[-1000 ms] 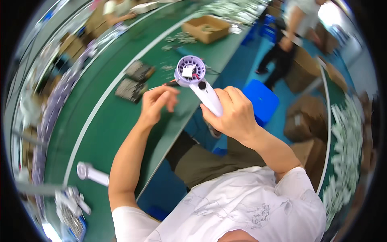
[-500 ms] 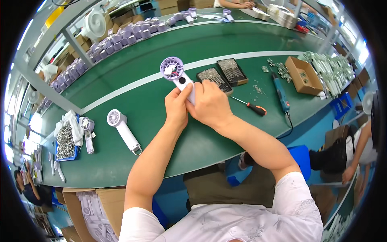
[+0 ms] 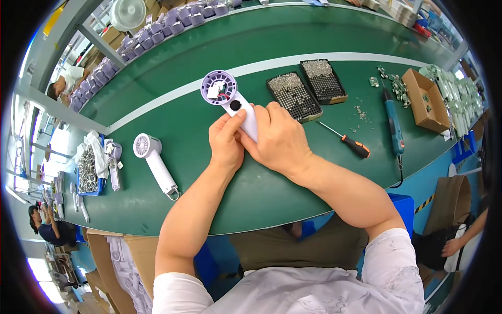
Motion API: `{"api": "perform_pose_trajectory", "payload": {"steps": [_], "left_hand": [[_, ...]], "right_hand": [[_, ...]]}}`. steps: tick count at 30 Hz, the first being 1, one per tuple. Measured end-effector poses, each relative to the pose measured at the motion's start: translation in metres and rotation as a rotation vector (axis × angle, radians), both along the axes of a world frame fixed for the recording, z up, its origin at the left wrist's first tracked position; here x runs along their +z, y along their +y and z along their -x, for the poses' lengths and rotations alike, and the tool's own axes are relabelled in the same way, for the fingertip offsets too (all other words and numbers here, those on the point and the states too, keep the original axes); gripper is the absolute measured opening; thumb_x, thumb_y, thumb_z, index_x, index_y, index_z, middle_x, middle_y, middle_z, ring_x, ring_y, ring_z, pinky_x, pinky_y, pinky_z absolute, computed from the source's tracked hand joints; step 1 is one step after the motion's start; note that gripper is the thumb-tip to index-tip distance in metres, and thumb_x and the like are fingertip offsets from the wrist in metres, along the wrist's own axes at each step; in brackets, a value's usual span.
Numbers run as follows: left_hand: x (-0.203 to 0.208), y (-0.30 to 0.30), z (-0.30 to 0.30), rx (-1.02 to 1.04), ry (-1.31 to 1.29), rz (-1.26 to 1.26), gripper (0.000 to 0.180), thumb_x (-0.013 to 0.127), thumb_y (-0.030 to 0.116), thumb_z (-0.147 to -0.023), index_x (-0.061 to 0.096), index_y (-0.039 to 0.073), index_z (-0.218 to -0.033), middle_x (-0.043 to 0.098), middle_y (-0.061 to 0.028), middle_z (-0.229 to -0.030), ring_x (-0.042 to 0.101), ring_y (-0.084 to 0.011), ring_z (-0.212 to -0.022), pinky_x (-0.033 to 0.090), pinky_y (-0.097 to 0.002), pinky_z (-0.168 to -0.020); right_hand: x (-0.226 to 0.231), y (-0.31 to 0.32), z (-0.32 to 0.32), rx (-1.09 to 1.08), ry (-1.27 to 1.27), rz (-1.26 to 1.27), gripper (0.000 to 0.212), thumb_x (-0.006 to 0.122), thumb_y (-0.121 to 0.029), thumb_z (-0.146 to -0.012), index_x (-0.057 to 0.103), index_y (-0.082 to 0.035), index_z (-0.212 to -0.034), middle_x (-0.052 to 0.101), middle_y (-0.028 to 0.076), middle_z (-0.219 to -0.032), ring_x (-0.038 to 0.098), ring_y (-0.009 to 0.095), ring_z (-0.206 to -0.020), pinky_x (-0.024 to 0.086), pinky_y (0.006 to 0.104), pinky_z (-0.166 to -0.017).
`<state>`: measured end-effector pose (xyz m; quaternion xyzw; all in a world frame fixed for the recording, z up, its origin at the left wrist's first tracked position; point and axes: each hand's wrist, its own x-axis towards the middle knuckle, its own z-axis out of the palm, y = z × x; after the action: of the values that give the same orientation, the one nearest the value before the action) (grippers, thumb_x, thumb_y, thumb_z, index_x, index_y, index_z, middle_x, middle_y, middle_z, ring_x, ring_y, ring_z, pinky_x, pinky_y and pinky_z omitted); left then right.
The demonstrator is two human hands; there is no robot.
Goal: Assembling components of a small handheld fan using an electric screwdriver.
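Two bare hands meet over a long green-topped workbench (image 3: 172,112) crossed by a pale stripe. The right hand (image 3: 280,138) is wrapped around the white handle of a small white and lilac handheld fan (image 3: 230,102), whose round open head shows its inner parts and points away from the person. The left hand (image 3: 226,141) is closed against the same handle from the other side, its thumb near the black button. The fan sits just above the bench, near its middle. Left of the hands lies a second, closed white handheld fan (image 3: 154,163). Behind the right hand rest two dark rectangular trays of small metal screws (image 3: 308,88), side by side. To the right lie a teal electric screwdriver (image 3: 393,123) and, nearer, an orange-and-black-handled screwdriver (image 3: 348,142).
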<state>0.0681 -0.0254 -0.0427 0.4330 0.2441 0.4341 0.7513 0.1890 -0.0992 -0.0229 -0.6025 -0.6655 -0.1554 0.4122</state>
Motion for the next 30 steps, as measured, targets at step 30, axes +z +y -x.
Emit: {"api": "perform_pose_trajectory", "payload": {"steps": [30], "left_hand": [[-0.0062,0.0019,-0.0004,0.020,-0.090,-0.065,0.031,0.063,0.015,-0.095,0.066,-0.009,-0.114,0.070,-0.0140,-0.107,0.067,-0.0190,-0.098,0.052,-0.0308,-0.090]], "right_hand": [[-0.0047,0.0043,-0.0032,0.021,0.005,-0.033,0.041,0.077,-0.021,-0.080,0.059,0.005,-0.107,0.053,0.015,-0.084,0.060,0.029,-0.067,0.052,0.0362,-0.056]]}}
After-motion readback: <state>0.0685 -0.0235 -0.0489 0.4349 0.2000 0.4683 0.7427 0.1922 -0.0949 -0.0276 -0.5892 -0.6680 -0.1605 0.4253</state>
